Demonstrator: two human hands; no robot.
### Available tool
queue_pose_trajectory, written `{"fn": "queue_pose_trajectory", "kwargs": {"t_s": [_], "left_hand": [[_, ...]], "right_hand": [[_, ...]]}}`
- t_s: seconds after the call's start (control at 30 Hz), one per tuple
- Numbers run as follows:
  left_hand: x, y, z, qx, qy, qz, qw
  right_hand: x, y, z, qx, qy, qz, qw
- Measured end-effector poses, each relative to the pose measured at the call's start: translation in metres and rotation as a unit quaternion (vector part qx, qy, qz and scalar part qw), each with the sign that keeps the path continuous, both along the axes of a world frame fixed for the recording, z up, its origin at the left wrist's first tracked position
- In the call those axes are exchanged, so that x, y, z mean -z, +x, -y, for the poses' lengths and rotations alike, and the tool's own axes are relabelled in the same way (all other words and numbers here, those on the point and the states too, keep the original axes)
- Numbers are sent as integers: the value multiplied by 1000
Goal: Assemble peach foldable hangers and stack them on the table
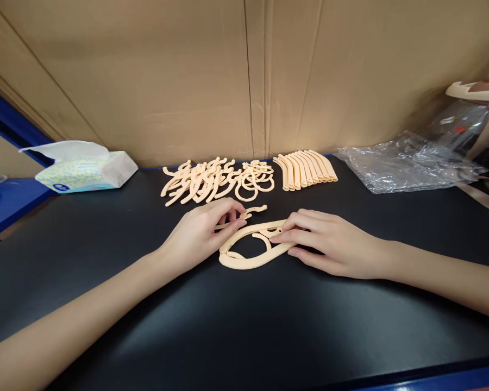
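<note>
A cream plastic frame (248,263) of curved pieces lies on the black table, with a curved piece inside its loop. My right hand (324,243) grips the frame's right end, thumb at the near edge and fingers over the top. Just beyond the frame's far edge, my left hand (209,228) pinches a small cream hooked piece (257,209) between thumb and fingers. Part of that piece is hidden by the fingers. Behind the hands lie a loose pile of cream hooks and curved pieces (204,179) and a neat row of cream curved arms (305,169).
A tissue pack (87,168) stands at the back left of the black table (236,326). Clear plastic bags (407,163) lie at the back right, near a strapped item. Brown cardboard (167,76) rises behind the table, and a blue metal frame is at the left.
</note>
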State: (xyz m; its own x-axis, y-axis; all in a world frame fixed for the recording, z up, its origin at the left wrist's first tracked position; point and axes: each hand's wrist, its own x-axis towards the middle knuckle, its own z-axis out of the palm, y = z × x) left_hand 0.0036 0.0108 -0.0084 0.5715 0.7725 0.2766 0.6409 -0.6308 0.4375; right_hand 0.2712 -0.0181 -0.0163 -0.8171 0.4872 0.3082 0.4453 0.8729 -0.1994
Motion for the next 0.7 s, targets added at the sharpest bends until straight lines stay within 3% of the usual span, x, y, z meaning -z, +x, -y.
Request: {"fn": "queue_pose_trajectory", "kwargs": {"t_s": [0.43,0.7], "left_hand": [[-2,3,8,42,101,-52,993],[-4,4,11,81,196,-25,977]], "right_hand": [[-2,-1,2,6,2,-9,1000],[-5,1,4,-14,-17,-57,998]]}}
